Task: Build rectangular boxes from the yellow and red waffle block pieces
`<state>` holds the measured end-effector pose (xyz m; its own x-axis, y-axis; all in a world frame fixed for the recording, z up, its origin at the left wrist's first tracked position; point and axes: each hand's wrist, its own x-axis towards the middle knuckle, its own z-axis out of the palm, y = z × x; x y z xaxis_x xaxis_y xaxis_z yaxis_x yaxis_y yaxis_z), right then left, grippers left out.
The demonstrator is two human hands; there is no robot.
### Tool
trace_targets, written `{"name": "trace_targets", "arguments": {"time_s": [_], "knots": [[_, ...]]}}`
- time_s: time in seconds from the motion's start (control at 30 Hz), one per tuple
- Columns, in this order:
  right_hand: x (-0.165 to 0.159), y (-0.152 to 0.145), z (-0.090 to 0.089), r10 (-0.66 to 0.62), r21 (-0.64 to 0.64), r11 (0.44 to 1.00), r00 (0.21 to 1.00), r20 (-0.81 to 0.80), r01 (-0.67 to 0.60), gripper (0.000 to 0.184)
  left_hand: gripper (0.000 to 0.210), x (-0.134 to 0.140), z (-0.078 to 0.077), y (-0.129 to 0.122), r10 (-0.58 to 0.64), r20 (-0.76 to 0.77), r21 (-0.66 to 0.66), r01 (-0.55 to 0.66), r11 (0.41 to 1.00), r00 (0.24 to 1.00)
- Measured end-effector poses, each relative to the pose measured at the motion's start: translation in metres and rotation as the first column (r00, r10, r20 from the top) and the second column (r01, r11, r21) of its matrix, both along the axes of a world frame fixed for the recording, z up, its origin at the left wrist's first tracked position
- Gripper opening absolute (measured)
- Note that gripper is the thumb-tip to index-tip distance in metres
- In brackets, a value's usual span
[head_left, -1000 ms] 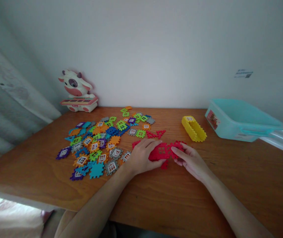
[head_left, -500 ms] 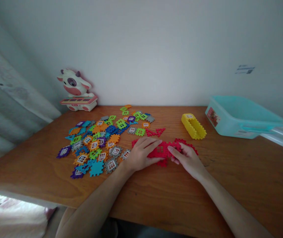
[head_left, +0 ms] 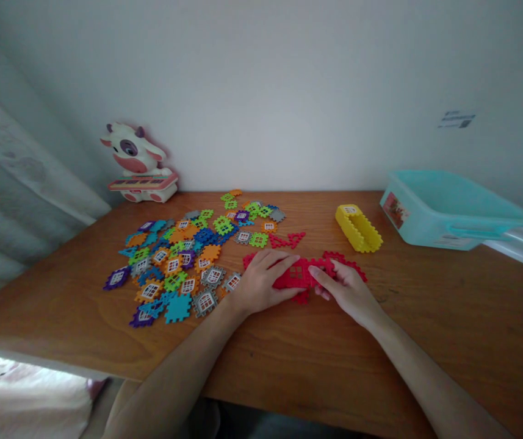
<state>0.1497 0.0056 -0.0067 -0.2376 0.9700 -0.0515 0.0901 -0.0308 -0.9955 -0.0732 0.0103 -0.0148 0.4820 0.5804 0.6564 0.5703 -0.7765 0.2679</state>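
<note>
Red interlocking building tiles (head_left: 296,273) with toothed edges and window cut-outs are joined between my hands, low over the table. My left hand (head_left: 265,280) grips their left part, fingers over the top and thumb along the near side. At the right end my right hand (head_left: 341,285) pinches a red tile, thumb in front and fingers partly hidden behind. More red tiles (head_left: 356,269) lie behind my right hand. Two red triangular pieces (head_left: 287,240) rest just beyond. Part of the red tiles is covered by my left hand.
Many loose coloured tiles (head_left: 177,308) spread over the left of the wooden table (head_left: 279,360). A yellow assembled block (head_left: 349,230) stands right of centre. A turquoise bin (head_left: 430,227) sits at the far right, a cow toy keyboard (head_left: 144,181) at the back left.
The view has shifted slightly. My hands keep nearly the same hold on the red tiles; the right fingers have moved only a little.
</note>
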Motion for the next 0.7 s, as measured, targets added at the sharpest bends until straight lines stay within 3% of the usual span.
{"name": "trace_targets", "arguments": {"time_s": [0.23, 0.3, 0.37, 0.43, 0.5, 0.57, 0.6, 0.7], "knots": [[0.008, 0.004, 0.003, 0.042, 0.026, 0.999, 0.994, -0.099, -0.039, 0.052, 0.059, 0.001, 0.008, -0.003, 0.005, 0.092, -0.028, -0.002, 1.0, 0.996], [0.011, 0.006, 0.003, 0.0, -0.002, 1.0, 0.989, -0.147, -0.001, 0.057, 0.059, 0.003, 0.013, -0.004, 0.036, 0.168, -0.104, -0.019, 0.994, 0.985], [0.014, 0.009, 0.004, -0.056, -0.018, 0.998, 0.98, -0.192, 0.054, 0.063, 0.058, 0.005, 0.019, -0.006, 0.097, 0.283, -0.266, -0.019, 0.964, 0.954], [0.016, 0.012, 0.005, -0.117, 0.0, 0.993, 0.973, -0.201, 0.119, 0.066, 0.056, 0.007, 0.024, -0.005, 0.171, 0.424, -0.507, 0.077, 0.858, 0.89], [0.019, 0.014, 0.005, -0.168, 0.054, 0.983, 0.977, -0.13, 0.177, 0.061, 0.056, 0.008, 0.027, -0.004, 0.26, 0.549, -0.697, 0.264, 0.666, 0.794], [0.02, 0.014, 0.002, -0.185, 0.16, 0.971, 0.982, 0.042, 0.176, 0.051, 0.058, 0.008, 0.028, 0.0, 0.349, 0.633, -0.753, 0.444, 0.486, 0.691], [0.02, 0.014, 0.0, -0.177, 0.232, 0.963, 0.972, 0.153, 0.138, 0.044, 0.058, 0.008, 0.028, 0.001, 0.387, 0.658, -0.749, 0.508, 0.425, 0.646], [0.016, 0.009, -0.008, -0.113, 0.419, 0.903, 0.889, 0.443, -0.094, 0.029, 0.057, 0.006, 0.028, 0.006, 0.46, 0.687, -0.717, 0.624, 0.309, 0.562]]}}
